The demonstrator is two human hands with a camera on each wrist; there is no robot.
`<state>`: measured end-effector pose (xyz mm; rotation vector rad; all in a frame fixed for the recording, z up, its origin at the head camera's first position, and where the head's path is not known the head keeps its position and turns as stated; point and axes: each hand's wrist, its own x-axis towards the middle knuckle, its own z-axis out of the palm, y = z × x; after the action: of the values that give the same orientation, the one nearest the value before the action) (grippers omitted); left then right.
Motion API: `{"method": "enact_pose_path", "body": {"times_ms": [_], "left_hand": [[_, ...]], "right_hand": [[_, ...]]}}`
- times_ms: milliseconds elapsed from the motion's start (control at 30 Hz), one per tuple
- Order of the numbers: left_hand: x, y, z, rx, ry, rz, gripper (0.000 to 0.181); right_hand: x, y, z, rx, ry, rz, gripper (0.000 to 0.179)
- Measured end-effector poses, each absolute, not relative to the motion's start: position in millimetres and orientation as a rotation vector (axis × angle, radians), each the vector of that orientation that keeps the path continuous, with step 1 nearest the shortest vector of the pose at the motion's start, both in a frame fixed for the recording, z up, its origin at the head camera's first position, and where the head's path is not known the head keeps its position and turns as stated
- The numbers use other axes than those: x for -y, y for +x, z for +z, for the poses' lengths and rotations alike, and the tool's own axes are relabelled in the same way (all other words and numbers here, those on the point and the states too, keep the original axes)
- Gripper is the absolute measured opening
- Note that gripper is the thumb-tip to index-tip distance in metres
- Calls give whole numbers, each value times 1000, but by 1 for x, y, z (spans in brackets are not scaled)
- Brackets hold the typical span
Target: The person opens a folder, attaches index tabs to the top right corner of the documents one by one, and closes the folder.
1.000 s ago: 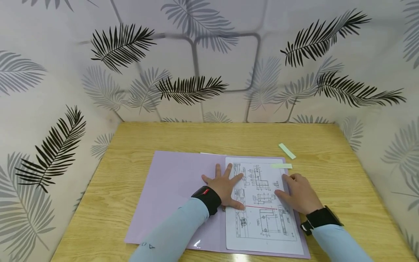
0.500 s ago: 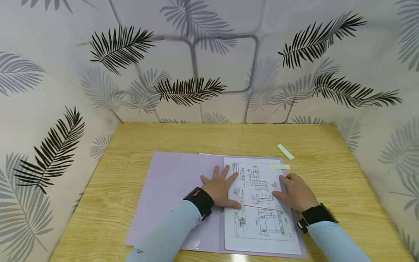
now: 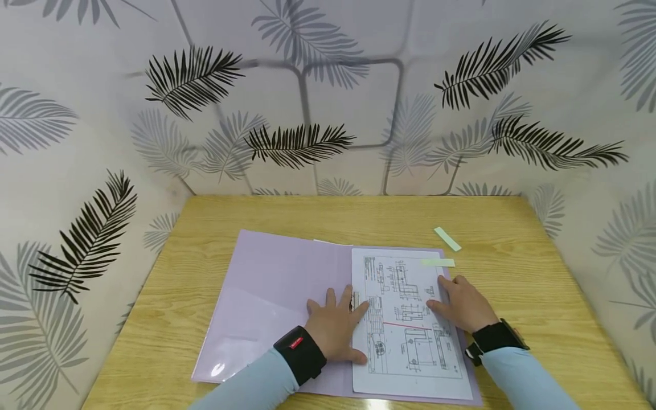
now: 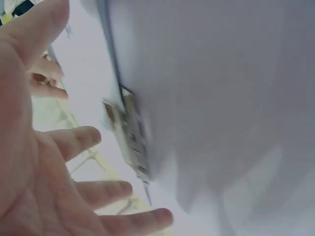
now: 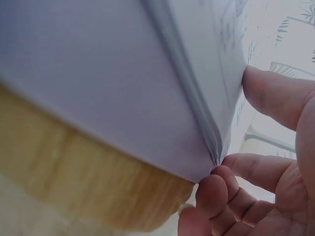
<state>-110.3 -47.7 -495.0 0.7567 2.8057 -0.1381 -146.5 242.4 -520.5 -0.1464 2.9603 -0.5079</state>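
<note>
A purple folder [image 3: 277, 267] lies spread on the table, with a stack of printed technical drawings [image 3: 405, 381] on its right side. My left hand [image 3: 333, 327] is low over the folder's fold, fingers spread and the thumb reaching over the drawings' left edge. Beside those fingers, the left wrist view shows a metal clip [image 4: 129, 140] at the fold. My right hand [image 3: 467, 304] is at the drawings' right edge. Its thumb [image 5: 270, 93] presses on the top sheet, while the other fingers curl against the edge of the stack.
A pale green paper strip [image 3: 438, 262] overlaps the top right corner of the drawings. Another pale strip [image 3: 447, 238] lies on the wooden table [image 3: 205, 219] behind it. A leaf-patterned cloth [image 3: 328, 102] stands around the back and sides.
My left hand has slid down and slightly left, off the upper part of the drawings to the fold. The folder's left cover has tilted up a little. My right hand keeps its place.
</note>
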Motion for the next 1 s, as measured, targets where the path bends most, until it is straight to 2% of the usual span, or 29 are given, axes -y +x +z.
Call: {"method": "enact_pose_path", "body": {"times_ms": [300,1000], "left_hand": [[42,-86,-498,-2762,769,-139,108],[44,-82,-500,-2795,811,-175,107]], "right_hand": [[-242,-151,-524,-2860,-105,-473,114],[-238,-148,-521,-2864,-75,-447,108]]}}
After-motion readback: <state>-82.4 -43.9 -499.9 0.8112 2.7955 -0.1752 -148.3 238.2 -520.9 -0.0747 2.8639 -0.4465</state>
